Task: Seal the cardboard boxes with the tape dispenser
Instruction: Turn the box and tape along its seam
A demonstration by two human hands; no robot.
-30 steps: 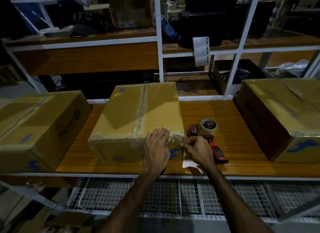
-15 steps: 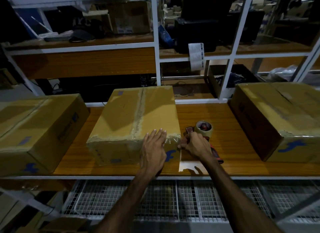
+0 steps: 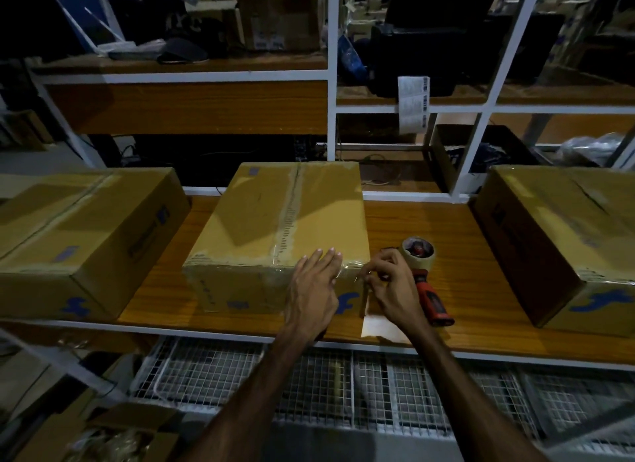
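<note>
The middle cardboard box (image 3: 275, 221) stands on the wooden shelf (image 3: 439, 227), with clear tape along its top seam and across its front top edge. My left hand (image 3: 314, 293) lies flat, fingers straight, pressing the tape at the box's front right corner. My right hand (image 3: 391, 286) is at that same corner, its curled fingers pinching the clear tape between the box and the tape dispenser (image 3: 431, 300). The dispenser lies on the shelf just right of the box. Its red handle points toward me and its tape roll (image 3: 417, 253) is at the far end.
A second cardboard box (image 3: 79, 234) sits at the left and a third (image 3: 567, 234) at the right. A white slip of paper (image 3: 376, 325) lies at the shelf's front edge under my right wrist. Wire mesh racks (image 3: 309, 375) run below, and white uprights (image 3: 331, 83) stand behind.
My right hand has shifted up and left from beside the dispenser's handle to the box's corner, fingers working at the tape. My left hand stays flat on the box.
</note>
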